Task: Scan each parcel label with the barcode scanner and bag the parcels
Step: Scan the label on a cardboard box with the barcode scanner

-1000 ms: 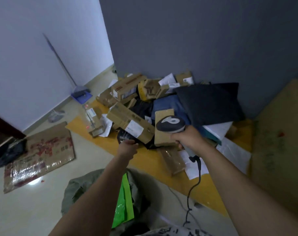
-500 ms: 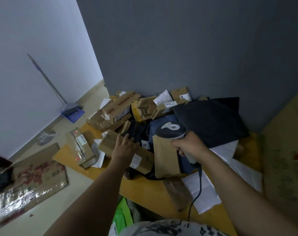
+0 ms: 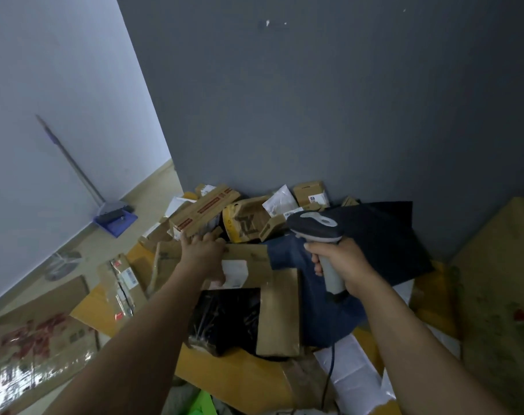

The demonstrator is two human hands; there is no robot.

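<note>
Left hand point(image 3: 202, 253) rests on the far edge of the labelled box point(image 3: 256, 260), grip unclear; right hand point(image 3: 341, 265), well apart, clasps the barcode scanner point(image 3: 314, 227).

One view only, worn on your head. It faces forward and down along both forearms into the room corner, where the grey wall point(image 3: 314, 115) meets the white wall point(image 3: 60, 85). Near range: your left hand point(image 3: 203, 253) and right hand point(image 3: 341, 265) sit mid-frame, over the parcel pile point(image 3: 248, 223). Wide-angle lens; the wall lines lean.
</note>
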